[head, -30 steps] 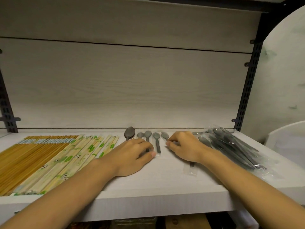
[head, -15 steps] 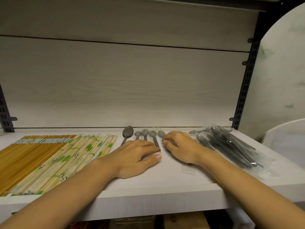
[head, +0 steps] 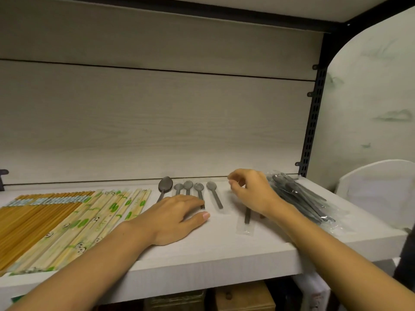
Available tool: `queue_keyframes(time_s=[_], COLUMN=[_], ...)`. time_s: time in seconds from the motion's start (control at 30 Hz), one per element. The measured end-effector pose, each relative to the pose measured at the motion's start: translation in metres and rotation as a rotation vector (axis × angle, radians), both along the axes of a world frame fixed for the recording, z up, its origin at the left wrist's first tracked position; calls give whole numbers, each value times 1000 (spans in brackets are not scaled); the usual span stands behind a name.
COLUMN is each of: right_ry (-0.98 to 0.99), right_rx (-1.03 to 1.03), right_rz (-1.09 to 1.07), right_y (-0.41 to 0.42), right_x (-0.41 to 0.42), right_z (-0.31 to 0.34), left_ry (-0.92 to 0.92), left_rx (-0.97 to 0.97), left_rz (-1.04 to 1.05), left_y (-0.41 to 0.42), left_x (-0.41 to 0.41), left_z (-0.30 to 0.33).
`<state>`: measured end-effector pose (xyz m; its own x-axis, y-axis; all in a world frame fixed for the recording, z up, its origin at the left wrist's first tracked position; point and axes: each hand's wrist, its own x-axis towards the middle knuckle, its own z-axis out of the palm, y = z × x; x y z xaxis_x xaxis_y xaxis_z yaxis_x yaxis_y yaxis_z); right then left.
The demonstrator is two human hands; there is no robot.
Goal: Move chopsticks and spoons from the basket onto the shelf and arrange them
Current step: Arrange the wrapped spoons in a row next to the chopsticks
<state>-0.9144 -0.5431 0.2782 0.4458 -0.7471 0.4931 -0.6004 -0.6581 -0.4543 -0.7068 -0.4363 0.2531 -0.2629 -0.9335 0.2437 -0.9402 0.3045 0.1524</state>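
We are looking at a white shelf (head: 224, 248) with cutlery lying in rows on it. At the left we are seeing two groups of chopsticks: plain brown ones (head: 33, 212), too tightly packed to count and cut off by the left edge, and wrapped ones (head: 89, 223) with green and panda prints, also too many to count surely. In the middle we are counting one large spoon (head: 165, 186) and four small spoons (head: 198, 187) lying side by side, bowls toward the back wall. A fifth wrapped spoon (head: 247, 217) is lying under the right wrist, only its handle end and clear wrapper showing. At the far right a pile of wrapped spoons (head: 298, 198) is lying heaped; we cannot count them through the plastic.

Our left hand (head: 177, 218) is resting flat on the shelf, fingers relaxed and lying over the handles of the small spoons, hiding their lower ends. Our right hand (head: 251, 191) is hovering raised above the shelf between the row and the pile, fingers loosely curled, thumb near the forefinger; we cannot tell whether anything is pinched there
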Motion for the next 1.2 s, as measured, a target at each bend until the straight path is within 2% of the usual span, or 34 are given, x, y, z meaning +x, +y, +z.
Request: queue_keyframes(time_s=[0.27, 0.4, 0.6, 0.77, 0.93, 1.2], right_ry=[161, 239, 493, 367, 228, -130], right_rx=[-36, -31, -34, 1, 47, 141], right_rz=[-238, -189, -182, -79, -17, 22], right_y=[5, 19, 20, 22, 28, 18], right_x=[-79, -87, -74, -84, -86, -77], right_z=[3, 7, -12, -7, -4, 5], left_ry=[20, 8, 68, 222, 205, 284], left_rx=[-103, -145, -2, -58, -131, -267], left_rz=[-5, -42, -200, -138, -64, -115], left_y=[-1, -10, -21, -20, -17, -14], left_x=[-8, -34, -84, -88, -87, -76], left_z=[7, 9, 6, 6, 6, 13])
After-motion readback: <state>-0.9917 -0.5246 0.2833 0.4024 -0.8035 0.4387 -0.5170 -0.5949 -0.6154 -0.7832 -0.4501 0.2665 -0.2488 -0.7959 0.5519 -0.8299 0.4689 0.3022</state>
